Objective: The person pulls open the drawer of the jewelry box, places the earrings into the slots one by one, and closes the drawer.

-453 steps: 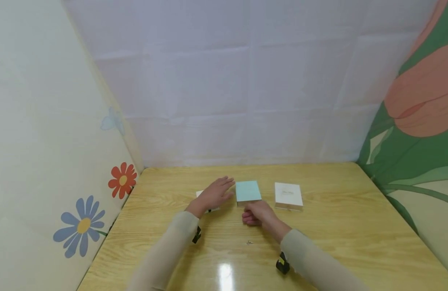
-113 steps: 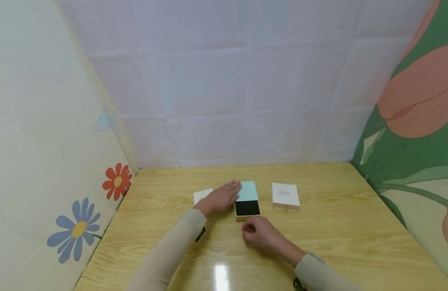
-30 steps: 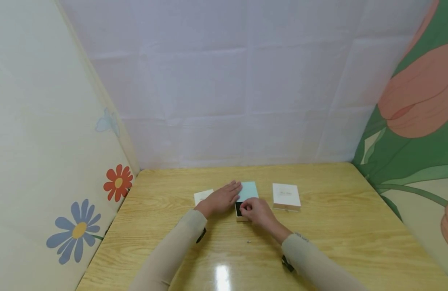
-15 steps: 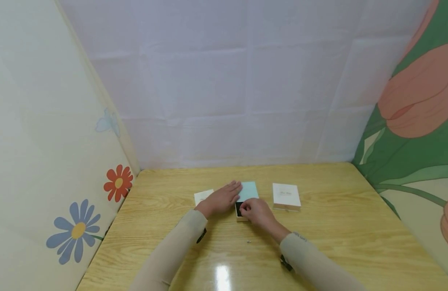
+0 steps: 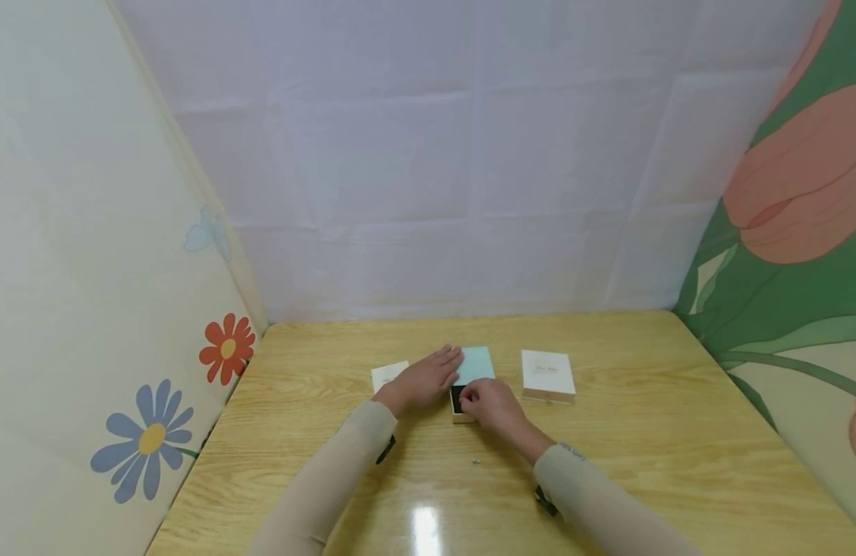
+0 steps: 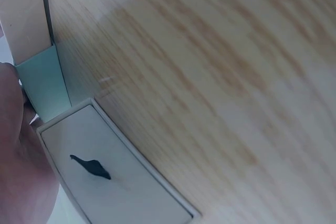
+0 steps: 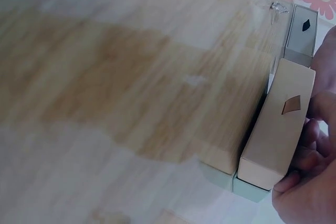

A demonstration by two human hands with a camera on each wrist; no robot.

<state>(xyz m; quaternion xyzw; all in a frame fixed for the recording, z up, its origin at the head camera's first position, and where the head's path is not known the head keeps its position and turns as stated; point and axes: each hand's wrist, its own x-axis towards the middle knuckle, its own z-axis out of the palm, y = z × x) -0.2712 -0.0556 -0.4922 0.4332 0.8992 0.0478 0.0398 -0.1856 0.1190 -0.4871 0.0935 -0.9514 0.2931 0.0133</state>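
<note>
In the head view a teal-sleeved drawer box (image 5: 478,361) sits mid-table, its drawer (image 5: 462,418) pulled out toward me, showing a black lining (image 5: 457,398). My left hand (image 5: 424,378) rests with extended fingers along the left edge of the teal sleeve. Over the drawer, my right hand (image 5: 495,403) has thumb and fingertips pinched together at the lining, round a small piece mostly hidden by them. The right wrist view shows the drawer's peach front (image 7: 278,124) beside the curled fingers. On the table nearer me lies a tiny shiny piece (image 5: 476,462).
A white box (image 5: 548,373) with lettering stands to the right. Another white box (image 5: 389,374) lies partly behind my left hand; a dark ribbon tab (image 6: 92,167) shows on its front in the left wrist view. Light glares off the wooden table (image 5: 426,529) in front.
Since 15 seconds ago, the drawer has come out and the shiny cluster on the table has shrunk. My right hand went from the table to the drawer; over the last second both hands hold nearly still.
</note>
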